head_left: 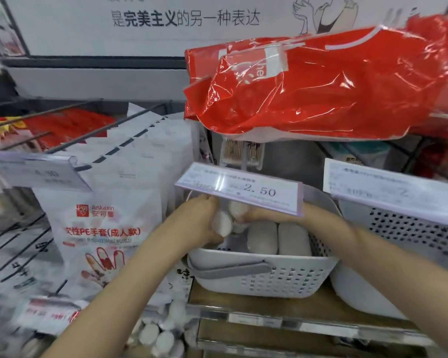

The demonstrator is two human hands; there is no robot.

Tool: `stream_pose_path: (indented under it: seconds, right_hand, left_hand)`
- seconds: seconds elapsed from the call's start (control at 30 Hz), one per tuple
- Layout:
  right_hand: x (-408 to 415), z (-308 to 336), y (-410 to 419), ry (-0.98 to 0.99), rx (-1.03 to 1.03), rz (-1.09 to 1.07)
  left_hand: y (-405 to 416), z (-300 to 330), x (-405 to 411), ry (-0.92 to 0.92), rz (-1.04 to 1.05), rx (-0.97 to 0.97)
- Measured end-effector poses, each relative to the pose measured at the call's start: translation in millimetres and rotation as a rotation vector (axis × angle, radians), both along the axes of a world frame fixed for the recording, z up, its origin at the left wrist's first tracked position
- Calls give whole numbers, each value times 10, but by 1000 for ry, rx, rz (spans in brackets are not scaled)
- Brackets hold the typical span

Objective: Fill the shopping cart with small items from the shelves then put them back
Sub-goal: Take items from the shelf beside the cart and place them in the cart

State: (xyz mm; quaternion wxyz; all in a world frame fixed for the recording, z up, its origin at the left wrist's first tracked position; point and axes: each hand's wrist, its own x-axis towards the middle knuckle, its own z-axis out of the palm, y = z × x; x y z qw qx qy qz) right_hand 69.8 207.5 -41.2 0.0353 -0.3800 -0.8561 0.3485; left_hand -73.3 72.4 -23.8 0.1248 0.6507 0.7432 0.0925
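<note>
A person's two bare forearms reached into a white perforated basket [259, 277] that stood on a wooden shelf [269, 303]; this basket serves as the landmark for everything else. Over the basket's far left corner, the left hand [204, 218] was curled around a small packet of white fluted paper cups [221, 223]; the right hand [264, 215], partly hidden under a price tag [243, 188] reading 2.50 that hung above the basket, seemed to pinch the same packet from its other side, though its fingers were mostly out of sight. Two grey rolls [277, 237] lay inside the basket, right of the hands; packs of disposable gloves [106, 223] hung left of the basket; a shiny red bag [321, 83] hung above it; a second perforated basket [409, 228] stood to its right. No cart was visible, so whether the packet was being taken or returned could not be told; probably either move next calls for lifting or settling it clear of the tag.
</note>
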Motion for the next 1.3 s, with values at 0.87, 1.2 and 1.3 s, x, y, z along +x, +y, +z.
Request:
stream_pose_path:
  seconds: [0.87,1.2,1.3]
  right_hand:
    - [-130,-179,-8,-254,362,365]
    - [-105,-122,24,-262,355,357]
    - [-98,-143,28,-272,368,366]
  left_hand:
    - [387,-230,103,102,-43,-561]
    - [448,-277,105,47,-93,-546]
    - [441,-267,117,63,-96,-572]
